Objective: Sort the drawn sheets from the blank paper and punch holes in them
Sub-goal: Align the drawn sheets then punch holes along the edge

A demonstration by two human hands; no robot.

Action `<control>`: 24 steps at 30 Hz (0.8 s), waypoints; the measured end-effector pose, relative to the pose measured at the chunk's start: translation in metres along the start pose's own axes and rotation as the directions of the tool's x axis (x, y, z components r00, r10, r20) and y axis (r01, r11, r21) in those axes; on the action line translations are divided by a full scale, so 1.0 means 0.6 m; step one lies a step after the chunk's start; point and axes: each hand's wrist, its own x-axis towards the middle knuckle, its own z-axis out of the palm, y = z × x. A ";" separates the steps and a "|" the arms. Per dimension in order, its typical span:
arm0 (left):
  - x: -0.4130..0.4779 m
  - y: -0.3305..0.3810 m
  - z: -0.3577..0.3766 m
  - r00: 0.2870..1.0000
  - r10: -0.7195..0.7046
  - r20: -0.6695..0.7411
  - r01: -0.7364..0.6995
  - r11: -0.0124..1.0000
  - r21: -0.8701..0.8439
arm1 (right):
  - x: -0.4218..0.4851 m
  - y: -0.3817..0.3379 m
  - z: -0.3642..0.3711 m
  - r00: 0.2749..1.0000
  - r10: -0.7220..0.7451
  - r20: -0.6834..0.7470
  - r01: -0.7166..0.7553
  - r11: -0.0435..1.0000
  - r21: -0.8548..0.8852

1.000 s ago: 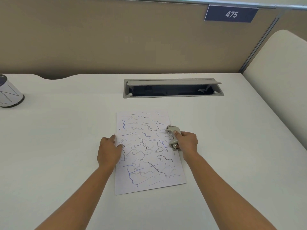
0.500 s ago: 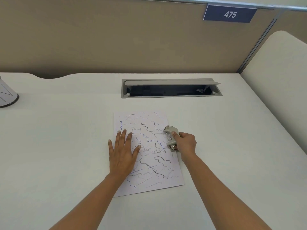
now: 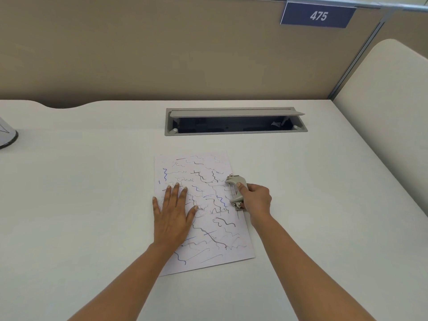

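Observation:
A sheet of paper covered in blue and black squiggles (image 3: 209,198) lies on the white desk (image 3: 92,205), slightly turned. My left hand (image 3: 173,209) lies flat on the sheet's left half with fingers spread, pressing it down. A grey hole punch (image 3: 235,192) sits over the sheet's right edge. My right hand (image 3: 256,200) grips the punch from the right, thumb on top of its lever. No blank paper is in view.
A grey cable tray (image 3: 236,121) with its lid open is set into the desk behind the sheet. A white cup (image 3: 5,135) stands at the far left edge. A beige partition with a "475" sign (image 3: 318,15) rises behind; a cream panel (image 3: 382,100) bounds the right.
My left hand moved from the sheet's left edge, where its fingers were curled, onto the sheet and now lies flat with fingers spread. My right hand stays on the punch.

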 end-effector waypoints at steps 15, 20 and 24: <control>0.000 0.001 0.016 0.999 0.011 -0.043 -0.007 0.996 0.086 | 0.009 -0.007 -0.025 0.985 0.103 0.141 -0.123 0.983 0.138; 0.000 0.002 0.017 0.999 0.008 -0.044 -0.004 0.996 0.093 | 0.019 -0.011 -0.032 1.000 -0.011 0.022 0.012 0.999 -0.039; 0.001 0.002 0.017 0.999 0.009 -0.045 -0.004 0.995 0.098 | 0.035 -0.020 -0.025 0.987 -0.146 -0.065 0.125 0.958 -0.259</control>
